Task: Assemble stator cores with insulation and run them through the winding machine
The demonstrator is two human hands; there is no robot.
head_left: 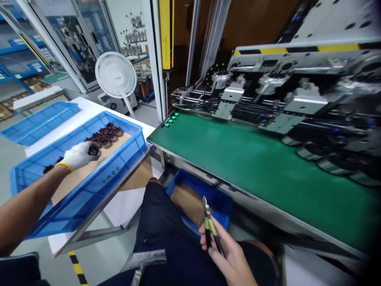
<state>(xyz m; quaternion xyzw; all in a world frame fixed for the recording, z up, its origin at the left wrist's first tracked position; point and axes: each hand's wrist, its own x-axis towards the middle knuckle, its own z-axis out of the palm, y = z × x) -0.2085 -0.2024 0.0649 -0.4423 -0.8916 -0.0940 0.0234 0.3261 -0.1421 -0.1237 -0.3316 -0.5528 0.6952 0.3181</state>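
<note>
My left hand (79,155), in a white glove with a yellow cuff, reaches into a blue plastic crate (119,169). Its fingers are closed around a wound motor stator (94,149), a small round part with dark reddish-brown windings. Beside it stand several more stators (106,135) in rows on the brown cardboard lining. My right hand (224,252), bare, is wrapped around a pair of cutting pliers (208,222) with green and black handles. The pliers point upward in front of my lap, their jaws seemingly closed.
A green work surface (238,155) runs along the machine, with stators (336,163) at its right end and metal fixtures (306,101) behind. Below sits a dark blue bin (220,206) with cardboard inside. Another blue crate (38,123) and a white fan (116,75) are at left.
</note>
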